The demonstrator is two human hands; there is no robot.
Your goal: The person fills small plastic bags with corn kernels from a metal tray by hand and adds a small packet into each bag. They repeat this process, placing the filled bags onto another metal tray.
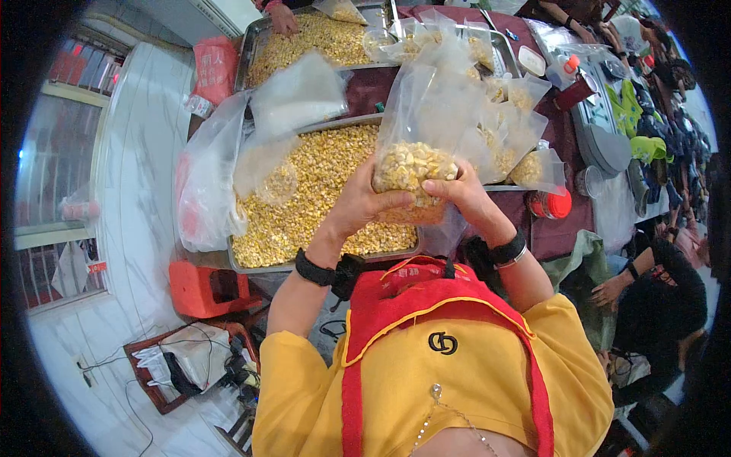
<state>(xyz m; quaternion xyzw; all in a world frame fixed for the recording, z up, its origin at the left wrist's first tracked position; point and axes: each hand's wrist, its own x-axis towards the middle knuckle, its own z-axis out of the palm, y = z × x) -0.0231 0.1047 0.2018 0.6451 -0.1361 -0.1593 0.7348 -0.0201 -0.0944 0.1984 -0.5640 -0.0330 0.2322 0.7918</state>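
Between my left hand [365,197] and my right hand [464,191] is a clear plastic bag [412,165] part filled with yellow and white corn kernels. Both hands grip its full lower part from the sides, thumbs at the front, and its empty upper part stands up. Left of and below the bag lies a metal tray [324,127] of loose kernels [325,188]. A clear round container [278,181] with kernels rests on them. Several partly filled bags [502,148] lie on another metal tray to the right of the held bag.
A second kernel tray [320,40] lies at the far side, with another person's hand [283,20] in it. Empty clear bags [300,91] lie between the trays. A red-lidded jar [549,203] stands at right. A red stool [208,288] is at lower left; a person [657,303] sits at right.
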